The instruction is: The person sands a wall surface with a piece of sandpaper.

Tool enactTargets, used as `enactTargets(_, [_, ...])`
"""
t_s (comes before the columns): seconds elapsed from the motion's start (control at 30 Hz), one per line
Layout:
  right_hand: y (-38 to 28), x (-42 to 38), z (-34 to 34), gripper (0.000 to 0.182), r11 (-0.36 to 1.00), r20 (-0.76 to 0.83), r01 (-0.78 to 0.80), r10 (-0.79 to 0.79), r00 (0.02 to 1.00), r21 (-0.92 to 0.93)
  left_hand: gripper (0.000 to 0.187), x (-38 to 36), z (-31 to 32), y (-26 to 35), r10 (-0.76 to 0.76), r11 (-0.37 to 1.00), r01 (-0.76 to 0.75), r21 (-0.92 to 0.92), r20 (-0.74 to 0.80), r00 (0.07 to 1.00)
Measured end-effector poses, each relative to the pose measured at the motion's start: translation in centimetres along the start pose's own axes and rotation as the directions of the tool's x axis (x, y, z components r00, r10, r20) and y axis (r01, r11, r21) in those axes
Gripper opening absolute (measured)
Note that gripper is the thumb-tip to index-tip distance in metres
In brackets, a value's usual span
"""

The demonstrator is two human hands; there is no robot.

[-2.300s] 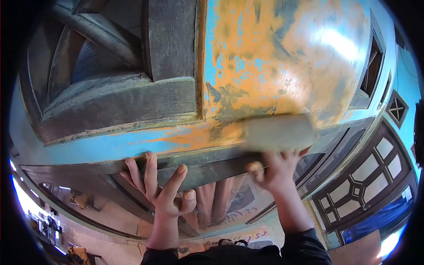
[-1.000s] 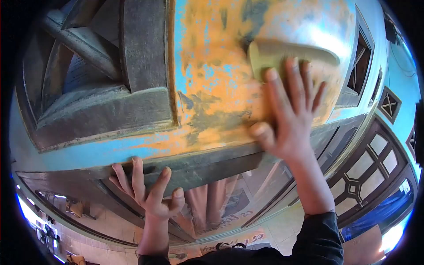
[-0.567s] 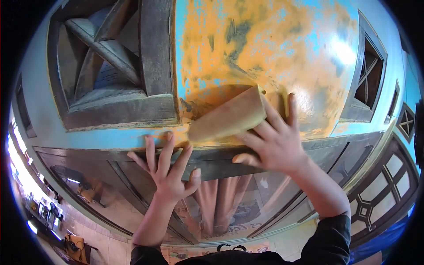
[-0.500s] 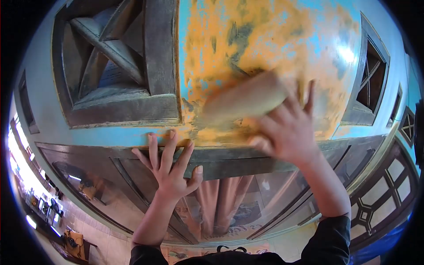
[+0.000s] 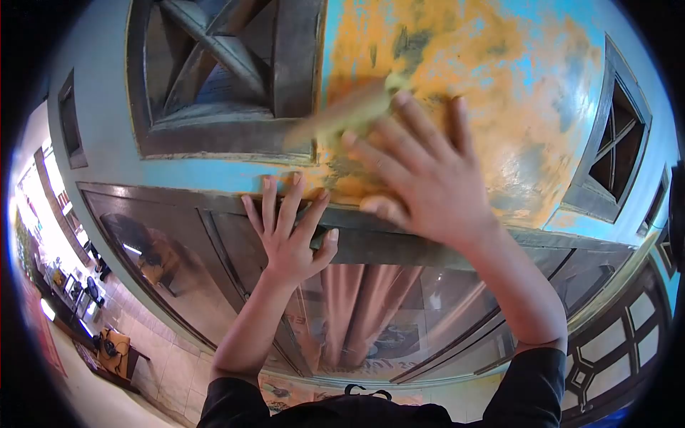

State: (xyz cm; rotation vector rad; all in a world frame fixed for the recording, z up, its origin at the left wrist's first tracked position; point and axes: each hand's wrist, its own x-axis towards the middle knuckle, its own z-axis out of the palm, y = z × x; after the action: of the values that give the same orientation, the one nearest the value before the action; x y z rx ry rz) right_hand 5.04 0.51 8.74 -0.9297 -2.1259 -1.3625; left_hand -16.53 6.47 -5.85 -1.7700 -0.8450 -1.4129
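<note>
My right hand point(image 5: 432, 175) is pressed towards a wall panel point(image 5: 492, 78) patched in orange, blue and grey. Under its fingers is a flat tan and yellowish sheet point(image 5: 342, 114), smeared by motion, which looks like sandpaper. The sheet's left end reaches over the edge of a dark wooden vent frame point(image 5: 296, 78). My left hand point(image 5: 291, 239) is open, with spread fingers resting on the dark wooden top rail point(image 5: 378, 232) of the glazed window and the blue strip above it. Nothing is held in it.
Below the rail are glass panes point(image 5: 442, 299) with a pink curtain behind them. A second vent point(image 5: 612, 153) with crossed bars is at the right. A dark lattice door point(image 5: 614, 357) stands at the lower right, and a brown chair point(image 5: 114, 349) at the lower left.
My right hand has swept left and slightly up, taking the tan sheet from mid-panel to the vent frame's edge. My left hand stays on the rail. The view has shifted a little.
</note>
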Motion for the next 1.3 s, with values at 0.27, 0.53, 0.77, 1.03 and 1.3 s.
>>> enactTargets(0.27, [0.3, 1.9, -0.8, 0.059, 0.994, -0.146, -0.079, 0.068, 0.987, -0.077, 0.053, -0.5, -0.3, -0.6, -0.05, 0.999, 0.051, -0.013, 0.024, 0.998])
enactTargets(0.53, [2.4, 3.0, -2.2, 0.058, 0.956, -0.235, -0.218, 0.17, 0.957, -0.195, 0.057, -0.5, -1.6, -3.6, -0.061, 0.998, 0.061, 0.031, 0.015, 0.998])
enactTargets(0.77, [0.3, 0.3, -1.5, 0.057, 0.99, 0.027, -0.016, 0.02, 0.999, -0.143, 0.06, -1.3, -1.7, -4.8, -0.084, 0.996, 0.084, 0.038, -0.011, 0.996])
enactTargets(1.03, [0.1, -2.4, -0.3, 0.055, 0.984, 0.114, 0.145, -0.133, 0.985, -0.103, 0.059, -1.7, -1.3, -4.8, -0.103, 0.994, 0.104, 0.041, -0.011, 0.995])
enactTargets(1.3, [4.0, -3.1, -3.1, 0.053, 0.911, -0.277, -0.253, 0.165, 0.947, -0.325, 0.062, 1.3, -1.5, 0.1, 0.155, 0.982, -0.17, 0.078, 0.175, 0.972])
